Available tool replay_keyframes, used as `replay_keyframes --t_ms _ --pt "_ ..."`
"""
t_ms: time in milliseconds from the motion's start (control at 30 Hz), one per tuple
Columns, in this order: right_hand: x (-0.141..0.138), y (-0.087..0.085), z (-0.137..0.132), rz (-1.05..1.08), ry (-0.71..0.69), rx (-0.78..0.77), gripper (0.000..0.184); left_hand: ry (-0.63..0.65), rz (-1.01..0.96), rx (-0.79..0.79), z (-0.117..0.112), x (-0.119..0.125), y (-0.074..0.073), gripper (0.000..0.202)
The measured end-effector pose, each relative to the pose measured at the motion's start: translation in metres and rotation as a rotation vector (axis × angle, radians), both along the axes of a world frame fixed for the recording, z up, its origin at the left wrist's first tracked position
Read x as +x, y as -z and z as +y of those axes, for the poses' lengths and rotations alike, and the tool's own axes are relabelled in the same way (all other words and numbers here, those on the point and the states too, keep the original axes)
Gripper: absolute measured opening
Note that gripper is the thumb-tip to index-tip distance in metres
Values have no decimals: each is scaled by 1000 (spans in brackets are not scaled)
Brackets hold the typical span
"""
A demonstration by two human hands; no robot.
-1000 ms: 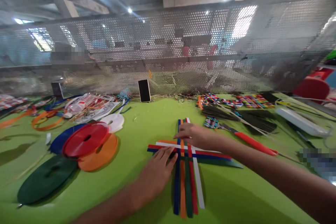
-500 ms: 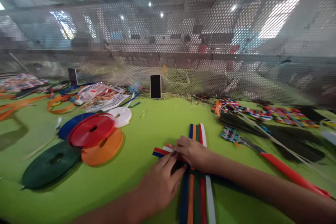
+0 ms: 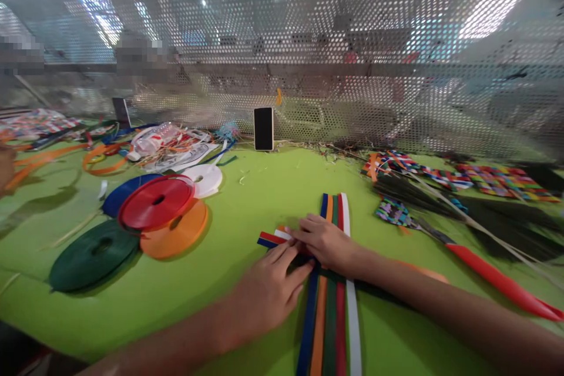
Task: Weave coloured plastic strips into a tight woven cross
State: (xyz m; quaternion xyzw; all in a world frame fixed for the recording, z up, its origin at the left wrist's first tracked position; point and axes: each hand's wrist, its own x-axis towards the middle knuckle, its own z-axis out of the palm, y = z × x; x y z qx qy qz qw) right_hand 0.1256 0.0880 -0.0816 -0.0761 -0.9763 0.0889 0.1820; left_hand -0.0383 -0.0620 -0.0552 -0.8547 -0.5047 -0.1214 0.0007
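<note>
Several coloured strips (image 3: 330,317), blue, orange, green, red and white, lie side by side on the green table (image 3: 264,200), running away from me. Other strips cross them, their ends (image 3: 271,239) showing at the left. My left hand (image 3: 268,291) lies flat on the crossing from the left, fingers stretched out. My right hand (image 3: 326,241) reaches over from the right and presses its fingers down on the same crossing, touching the left hand's fingertips. I cannot tell whether it pinches a strip.
Reels of strip lie at the left: red (image 3: 156,201), orange (image 3: 176,238), dark green (image 3: 92,254), blue, white. A phone (image 3: 263,128) stands against the perforated metal screen (image 3: 308,70). Woven pieces (image 3: 440,179), dark strips and a red-handled tool (image 3: 497,282) lie at the right.
The view has tilted down and shifted. My right hand has moved left onto the crossing, meeting my left hand; the crossing strips are now mostly covered.
</note>
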Motion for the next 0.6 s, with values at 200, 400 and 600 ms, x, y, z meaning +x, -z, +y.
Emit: replay_keyframes --t_ms 200,400,600 --pt "1 -3 -2 51 7 -66 40 6 -32 -14 0 0 -5 43" --pt "4 -11 -4 232 -23 -178 31 -3 -102 30 5 -7 -16 38" --pt "27 -38 -6 153 -26 -108 28 -32 -49 56 14 -19 -16 42"
